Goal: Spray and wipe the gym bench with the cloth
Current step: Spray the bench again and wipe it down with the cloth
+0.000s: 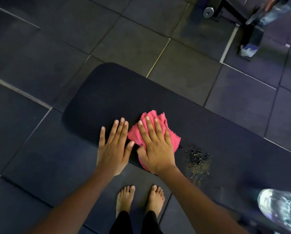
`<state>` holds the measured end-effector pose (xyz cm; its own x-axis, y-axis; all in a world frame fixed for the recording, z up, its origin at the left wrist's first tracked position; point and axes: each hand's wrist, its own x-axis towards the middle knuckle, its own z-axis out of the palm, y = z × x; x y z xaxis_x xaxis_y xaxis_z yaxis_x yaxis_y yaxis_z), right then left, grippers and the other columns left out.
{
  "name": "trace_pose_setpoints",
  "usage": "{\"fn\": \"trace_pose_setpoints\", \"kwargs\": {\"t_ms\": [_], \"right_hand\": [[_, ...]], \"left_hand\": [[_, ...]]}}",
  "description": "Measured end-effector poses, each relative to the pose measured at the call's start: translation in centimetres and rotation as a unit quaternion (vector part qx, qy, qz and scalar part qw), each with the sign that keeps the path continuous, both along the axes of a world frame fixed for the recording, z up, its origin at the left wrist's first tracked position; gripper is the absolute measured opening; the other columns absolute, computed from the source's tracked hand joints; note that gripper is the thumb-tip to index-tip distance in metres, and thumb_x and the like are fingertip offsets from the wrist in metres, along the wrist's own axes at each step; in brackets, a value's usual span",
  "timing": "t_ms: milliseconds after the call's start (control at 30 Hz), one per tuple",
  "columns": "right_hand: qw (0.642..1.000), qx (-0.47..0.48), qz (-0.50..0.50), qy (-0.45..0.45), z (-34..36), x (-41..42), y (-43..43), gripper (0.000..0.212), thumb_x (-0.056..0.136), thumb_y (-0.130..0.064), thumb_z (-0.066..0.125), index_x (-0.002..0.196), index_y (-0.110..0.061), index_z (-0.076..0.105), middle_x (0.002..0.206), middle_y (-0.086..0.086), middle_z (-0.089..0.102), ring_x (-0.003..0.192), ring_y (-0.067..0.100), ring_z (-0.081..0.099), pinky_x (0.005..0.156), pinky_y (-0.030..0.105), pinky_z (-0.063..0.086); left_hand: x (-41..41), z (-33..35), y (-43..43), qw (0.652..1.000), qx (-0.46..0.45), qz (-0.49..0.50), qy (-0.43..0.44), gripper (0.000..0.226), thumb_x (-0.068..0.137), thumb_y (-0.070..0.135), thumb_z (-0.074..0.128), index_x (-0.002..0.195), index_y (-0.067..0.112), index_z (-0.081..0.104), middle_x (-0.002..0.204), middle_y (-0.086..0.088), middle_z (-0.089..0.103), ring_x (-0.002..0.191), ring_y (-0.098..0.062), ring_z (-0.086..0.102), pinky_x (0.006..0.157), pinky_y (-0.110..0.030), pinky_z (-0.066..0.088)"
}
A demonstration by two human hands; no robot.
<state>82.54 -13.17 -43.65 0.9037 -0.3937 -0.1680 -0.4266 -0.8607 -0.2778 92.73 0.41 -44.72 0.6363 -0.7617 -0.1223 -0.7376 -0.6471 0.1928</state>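
A black padded gym bench [107, 92] runs from the upper left toward the lower right. A crumpled pink cloth [158, 122] lies on its near edge. My right hand [156, 146] presses flat on the cloth, fingers spread. My left hand [114, 146] rests flat on the bare pad just left of the cloth, holding nothing. A patch of wet droplets [197, 157] glistens on the pad to the right of the cloth.
Dark rubber floor tiles [40, 48] surround the bench. My bare feet [139, 198] stand at its near side. A clear plastic bottle [281, 208] shows blurred at the lower right. Black gym equipment with a weight plate [208, 12] stands at the top right.
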Motion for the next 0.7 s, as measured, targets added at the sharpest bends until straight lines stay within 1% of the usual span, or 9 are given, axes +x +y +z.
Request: {"fn": "trace_pose_setpoints", "kwargs": {"t_ms": [67,167,267,333,400,467,567,633,700], "right_hand": [[0.998,0.004,-0.068,0.005,0.0,-1.9,0.1,0.073,0.087,-0.046,0.024,0.153,-0.026,0.001,0.163,0.001,-0.007,0.149,0.023,-0.012,0.121,0.050,0.006],[0.976,0.000,-0.217,0.012,0.2,-4.3,1.1,0.075,0.084,-0.042,0.028,0.153,-0.027,0.003,0.163,0.001,-0.003,0.150,0.024,-0.008,0.120,0.051,0.010],[0.953,-0.010,-0.303,0.021,0.2,-2.2,2.9,0.077,0.082,-0.041,0.028,0.153,-0.020,0.008,0.162,0.007,0.003,0.149,0.031,-0.005,0.120,0.053,0.004],[0.967,0.011,-0.255,0.017,0.3,0.1,3.2,0.078,0.082,-0.041,0.026,0.153,-0.014,0.006,0.162,0.011,-0.003,0.148,0.034,-0.011,0.120,0.051,-0.004],[0.990,0.010,-0.143,0.013,0.1,1.0,2.5,0.076,0.085,-0.040,0.023,0.153,-0.012,0.002,0.161,0.011,-0.008,0.147,0.029,-0.017,0.121,0.049,-0.004],[0.998,0.015,-0.066,0.004,0.0,0.3,1.0,0.074,0.088,-0.040,0.026,0.153,-0.014,0.001,0.162,0.008,-0.009,0.148,0.024,-0.018,0.122,0.045,-0.004],[0.999,-0.005,-0.041,0.011,0.2,-1.6,-0.3,0.074,0.089,-0.040,0.030,0.153,-0.017,0.002,0.162,0.005,-0.008,0.148,0.023,-0.015,0.121,0.041,-0.004],[0.998,-0.034,-0.052,0.007,0.5,-3.6,-0.1,0.073,0.088,-0.041,0.029,0.153,-0.016,0.007,0.161,0.005,-0.004,0.149,0.025,-0.008,0.120,0.041,0.000],[0.996,-0.033,-0.083,-0.008,0.8,-6.6,0.9,0.073,0.086,-0.039,0.031,0.153,-0.015,0.014,0.161,0.006,0.004,0.149,0.027,-0.001,0.120,0.042,0.005]], "left_hand": [[0.0,0.3,0.1,1.000,0.014,-0.014,0.001,0.062,0.098,0.045,0.018,0.151,0.012,0.012,0.159,-0.005,0.011,0.147,-0.019,0.008,0.116,-0.056,0.011],[0.2,0.2,0.3,0.999,0.027,-0.029,-0.005,0.062,0.098,0.045,0.015,0.151,0.012,0.012,0.160,-0.005,0.010,0.147,-0.019,0.007,0.115,-0.057,0.013],[0.0,0.1,0.1,0.999,0.025,-0.024,-0.017,0.061,0.099,0.044,0.014,0.151,0.012,0.012,0.160,-0.005,0.010,0.147,-0.020,0.009,0.116,-0.057,0.012],[-0.2,0.0,0.1,0.999,0.017,-0.023,-0.025,0.061,0.098,0.043,0.016,0.150,0.012,0.015,0.159,-0.005,0.012,0.147,-0.019,0.010,0.116,-0.057,0.011],[-0.2,-0.1,0.2,0.999,0.011,-0.024,-0.032,0.060,0.098,0.042,0.017,0.150,0.011,0.016,0.159,-0.006,0.014,0.146,-0.019,0.013,0.115,-0.057,0.012],[-0.2,-0.4,0.3,0.999,0.011,-0.027,-0.037,0.060,0.098,0.042,0.016,0.150,0.012,0.017,0.159,-0.006,0.015,0.146,-0.020,0.014,0.115,-0.058,0.013],[-0.3,-0.2,0.2,0.999,0.013,-0.025,-0.043,0.061,0.098,0.043,0.015,0.150,0.011,0.016,0.159,-0.006,0.014,0.146,-0.020,0.011,0.115,-0.059,0.010],[-0.8,0.4,0.0,0.999,0.003,-0.017,-0.040,0.062,0.098,0.043,0.014,0.150,0.010,0.016,0.159,-0.007,0.014,0.146,-0.020,0.009,0.115,-0.059,0.005],[-2.1,1.1,-0.3,0.999,-0.030,-0.025,-0.032,0.062,0.098,0.044,0.015,0.150,0.009,0.017,0.158,-0.007,0.015,0.147,-0.020,0.009,0.116,-0.056,0.000]]}}
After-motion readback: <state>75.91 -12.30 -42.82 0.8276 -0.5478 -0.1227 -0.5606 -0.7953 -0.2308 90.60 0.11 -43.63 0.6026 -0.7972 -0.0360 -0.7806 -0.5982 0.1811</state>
